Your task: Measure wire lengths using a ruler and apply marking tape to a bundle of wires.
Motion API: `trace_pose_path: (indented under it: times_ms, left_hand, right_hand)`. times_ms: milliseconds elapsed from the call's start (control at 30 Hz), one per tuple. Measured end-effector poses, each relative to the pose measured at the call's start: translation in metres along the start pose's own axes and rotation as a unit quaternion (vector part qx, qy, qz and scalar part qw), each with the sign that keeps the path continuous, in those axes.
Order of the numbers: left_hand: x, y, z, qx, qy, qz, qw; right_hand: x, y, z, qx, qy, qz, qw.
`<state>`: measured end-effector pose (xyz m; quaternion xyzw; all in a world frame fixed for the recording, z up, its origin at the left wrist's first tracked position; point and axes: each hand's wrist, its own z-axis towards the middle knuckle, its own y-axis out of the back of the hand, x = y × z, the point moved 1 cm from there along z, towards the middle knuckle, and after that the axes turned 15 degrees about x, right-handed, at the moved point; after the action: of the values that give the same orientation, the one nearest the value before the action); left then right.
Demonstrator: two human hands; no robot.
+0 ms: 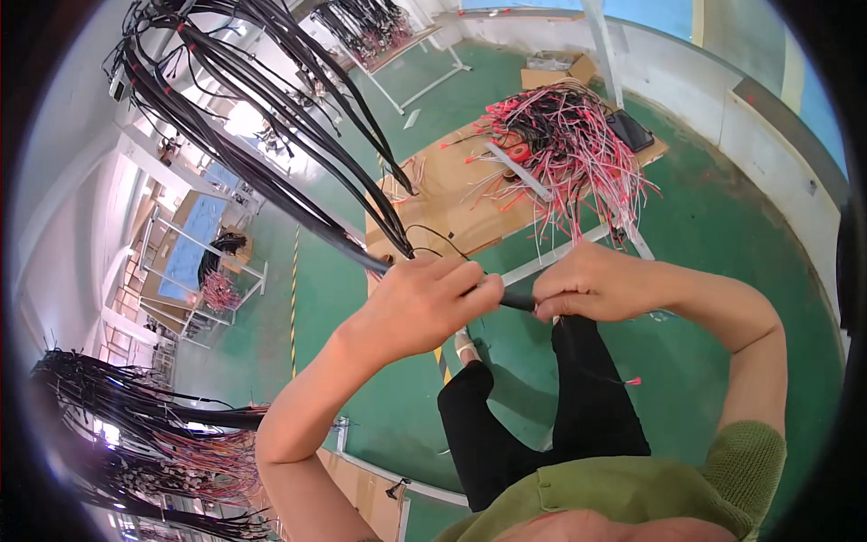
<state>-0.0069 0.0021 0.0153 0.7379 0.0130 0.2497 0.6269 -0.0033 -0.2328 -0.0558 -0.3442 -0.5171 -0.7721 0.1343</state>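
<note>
Left hand [424, 303]: we are wrapping our fingers tight around a black cable [517, 301], just past where it is coming down from the hanging black cables [271, 135].
Right hand [591, 285]: we are clenching our fingers on the same cable, right beside the left fingers.
Cable: a short bare bit is showing between our two fists.
Thin black wire [433, 237]: it is looping up just above our left fingers.
Beyond our fingers: red and white wires [578, 149] are lying piled on a cardboard-covered table [452, 208].
Below our fingers: the green floor [704, 235] is showing.
</note>
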Motion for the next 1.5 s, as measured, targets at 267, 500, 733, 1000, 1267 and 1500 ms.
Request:
trace_pose_path:
  times_ms: [267,500,733,1000,1267,1500]
  left_hand:
    - [0.006,-0.024,0.004,-0.076,0.018,0.033,0.996]
    - [-0.003,-0.029,0.000,-0.105,-0.020,0.074,0.992]
    - [-0.009,-0.028,0.008,-0.037,0.033,0.153,0.987]
    - [0.012,-0.013,0.015,0.174,0.179,-0.634,0.732]
    - [0.022,-0.037,0.016,0.158,0.093,-0.688,0.702]
    - [0.001,-0.039,0.019,-0.066,0.093,-0.145,0.983]
  right_hand:
    - [-0.007,-0.001,0.003,-0.006,-0.058,0.137,0.989]
    - [-0.012,-0.003,0.008,0.077,-0.050,0.160,0.983]
    - [-0.025,-0.026,0.019,-0.178,0.009,-0.103,0.979]
    - [-0.015,-0.012,0.022,-0.260,0.064,-0.432,0.861]
    - [-0.023,0.007,0.020,-0.163,0.072,-0.289,0.941]
    - [-0.043,0.020,0.019,0.082,-0.072,0.229,0.967]
